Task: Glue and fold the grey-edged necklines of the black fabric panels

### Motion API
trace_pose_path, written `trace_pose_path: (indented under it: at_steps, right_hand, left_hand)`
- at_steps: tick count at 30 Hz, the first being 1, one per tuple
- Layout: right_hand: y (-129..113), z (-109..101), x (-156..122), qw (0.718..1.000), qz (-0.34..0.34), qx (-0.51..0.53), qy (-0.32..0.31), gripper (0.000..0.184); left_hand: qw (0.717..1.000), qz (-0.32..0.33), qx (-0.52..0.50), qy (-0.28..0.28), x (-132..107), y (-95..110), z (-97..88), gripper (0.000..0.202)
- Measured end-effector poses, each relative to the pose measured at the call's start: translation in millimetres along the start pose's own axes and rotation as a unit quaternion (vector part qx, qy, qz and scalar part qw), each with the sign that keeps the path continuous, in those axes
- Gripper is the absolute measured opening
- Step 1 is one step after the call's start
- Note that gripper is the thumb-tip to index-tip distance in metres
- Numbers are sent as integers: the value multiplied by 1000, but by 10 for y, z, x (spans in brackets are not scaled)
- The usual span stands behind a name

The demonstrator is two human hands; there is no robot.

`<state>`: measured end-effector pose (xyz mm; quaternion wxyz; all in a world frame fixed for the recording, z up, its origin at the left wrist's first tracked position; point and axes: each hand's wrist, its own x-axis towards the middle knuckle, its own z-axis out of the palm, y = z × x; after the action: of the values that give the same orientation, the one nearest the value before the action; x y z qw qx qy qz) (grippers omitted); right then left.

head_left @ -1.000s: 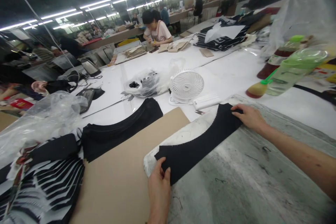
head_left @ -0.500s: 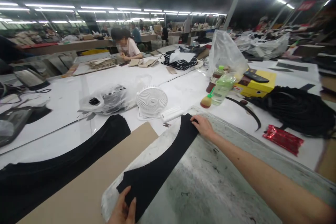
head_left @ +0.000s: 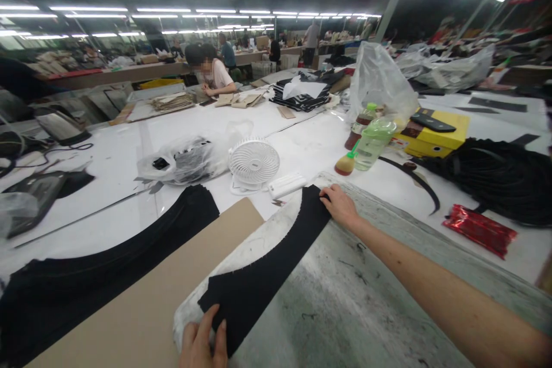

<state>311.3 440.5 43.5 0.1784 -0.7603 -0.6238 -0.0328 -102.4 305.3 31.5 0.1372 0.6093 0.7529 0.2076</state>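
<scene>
A curved strip of black fabric [head_left: 267, 264] lies on a stained grey-white pad [head_left: 345, 305] in front of me. My right hand [head_left: 341, 206] rests on the strip's far end, fingers lying flat on the cloth. My left hand [head_left: 202, 345] sits at the bottom edge of the view and presses the strip's near end with fingers stretched out; only part of this hand shows. A brown cardboard sheet [head_left: 150, 299] lies to the left of the pad.
A stack of black curved pieces [head_left: 107, 264] lies left of the cardboard. Behind are a small white fan [head_left: 253, 163], a plastic bag [head_left: 185, 164], bottles [head_left: 371, 141], a yellow box [head_left: 435, 132], black cord [head_left: 495, 178] and a red packet [head_left: 478, 229]. A person sits at the far table [head_left: 211, 77].
The view has swung right and down a little, so my left hand now sits lower in the picture. Both hands stay on the ends of the black strip.
</scene>
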Motion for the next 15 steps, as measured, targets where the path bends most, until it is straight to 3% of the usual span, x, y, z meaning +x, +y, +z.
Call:
trace_pose_path:
  at_steps: [4,8,11,15]
  right_hand:
    - [-122,-58,-69,999,-43,-18,16,21]
    - [-145,47,-125,987,-136,-78,17,34]
    - [-111,129,-158,984,-144,-102,7,39]
    - [-52,155,-163,986,-126,-110,5,42]
  left_hand:
    - [989,127,42,67,82,95,-67,38]
    - [953,265,130,67,158,186,99,50]
    - [935,293,198,38,135,181,235,55]
    - [932,283,227,16,93,161,262,55]
